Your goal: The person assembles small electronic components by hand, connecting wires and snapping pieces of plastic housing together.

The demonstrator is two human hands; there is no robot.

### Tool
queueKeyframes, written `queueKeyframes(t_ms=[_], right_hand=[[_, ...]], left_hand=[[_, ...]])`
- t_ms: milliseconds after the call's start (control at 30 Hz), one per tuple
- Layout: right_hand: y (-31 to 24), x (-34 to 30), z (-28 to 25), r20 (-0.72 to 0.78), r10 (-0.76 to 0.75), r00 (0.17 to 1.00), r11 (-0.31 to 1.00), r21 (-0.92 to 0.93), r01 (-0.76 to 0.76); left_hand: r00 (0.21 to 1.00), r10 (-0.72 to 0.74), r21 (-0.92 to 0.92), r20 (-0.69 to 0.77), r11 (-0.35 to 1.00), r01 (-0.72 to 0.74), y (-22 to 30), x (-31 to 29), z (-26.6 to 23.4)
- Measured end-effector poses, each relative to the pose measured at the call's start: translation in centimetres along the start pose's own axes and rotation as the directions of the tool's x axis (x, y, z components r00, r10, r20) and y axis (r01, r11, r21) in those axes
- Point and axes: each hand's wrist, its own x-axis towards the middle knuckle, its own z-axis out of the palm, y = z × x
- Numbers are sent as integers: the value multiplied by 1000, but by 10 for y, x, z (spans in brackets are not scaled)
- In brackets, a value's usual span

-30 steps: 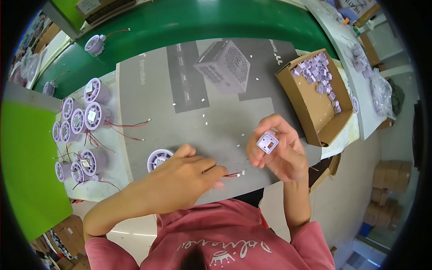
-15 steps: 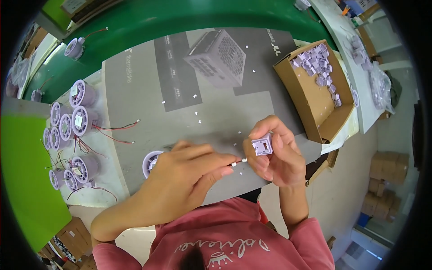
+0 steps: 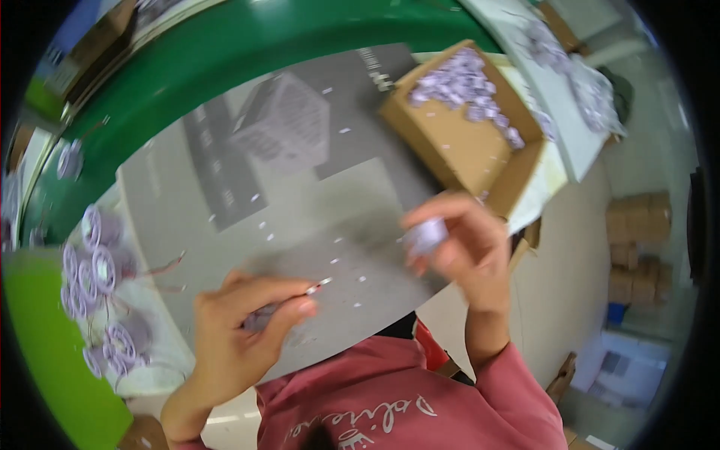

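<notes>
My left hand (image 3: pixel 244 322) is closed, with thumb and forefinger pinching a wire whose small white connector (image 3: pixel 324 282) sticks out past the fingertips. Partly hidden beneath that hand, a lavender round part (image 3: pixel 259 318) shows between thumb and palm. Over the right side of the grey mat, my right hand (image 3: pixel 480 255) grips a small lavender plastic housing (image 3: pixel 427 235) in its fingers. Motion smears the housing, so its openings cannot be made out. A gap of bare mat separates the two hands.
Beyond my right hand stands a cardboard box (image 3: pixel 457 161) with many small lavender pieces. Several lavender fans (image 3: pixel 105 270) with trailing wires are grouped at the left. Small white bits (image 3: pixel 362 279) dot the printed grey mat (image 3: pixel 360 202). A green surface (image 3: pixel 300 45) lies behind.
The view has swung, shifting the mat and box leftward. My hands have drawn apart, the left one taking the connector away from the housing. In my right hand, the housing has turned.
</notes>
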Motion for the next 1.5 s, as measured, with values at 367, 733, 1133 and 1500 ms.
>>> queueKeyframes(t_ms=[367,733,1133,1500], right_hand=[[16,12,-309,-730,-281,622,506,-664,-551],[8,62,-418,-731,-340,592,151,-664,-732],[-73,139,-565,-714,-570,406,163,-583,-796],[46,152,-645,-745,-302,595,21,-629,-777]], left_hand=[[980,-189,-19,-54,982,189,1,5,5],[946,-311,-177,-89,940,292,1,4,0],[882,-463,-157,-91,881,447,18,2,1],[814,-579,-55,-40,815,577,24,28,-13]])
